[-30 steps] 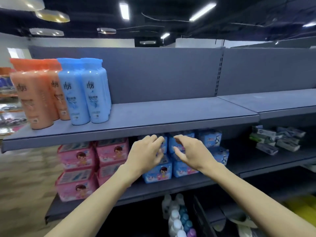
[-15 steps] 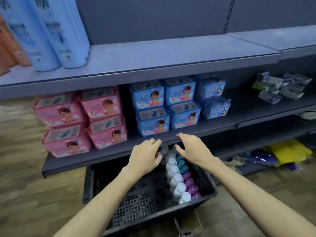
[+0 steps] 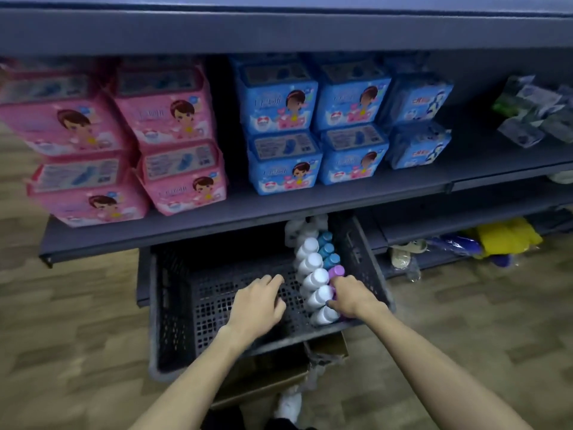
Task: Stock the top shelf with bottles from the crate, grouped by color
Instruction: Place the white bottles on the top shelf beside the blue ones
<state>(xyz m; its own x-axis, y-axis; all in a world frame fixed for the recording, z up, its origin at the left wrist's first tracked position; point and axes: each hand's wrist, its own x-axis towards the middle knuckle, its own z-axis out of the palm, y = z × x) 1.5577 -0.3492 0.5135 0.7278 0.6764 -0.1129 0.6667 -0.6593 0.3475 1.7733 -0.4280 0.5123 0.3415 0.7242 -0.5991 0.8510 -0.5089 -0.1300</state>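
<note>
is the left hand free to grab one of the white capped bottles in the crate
Probably yes. The left hand hovers empty over the crate's bare floor, the white capped bottles stand just to its right with open tops, and nothing lies between; the right hand works the purple row.

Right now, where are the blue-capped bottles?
In the head view, the blue-capped bottles stand in the black crate, right side toward its back, between the white-capped row and the crate's right wall.

Black crate [image 3: 173, 305], white-capped bottles [image 3: 319, 277]
</note>
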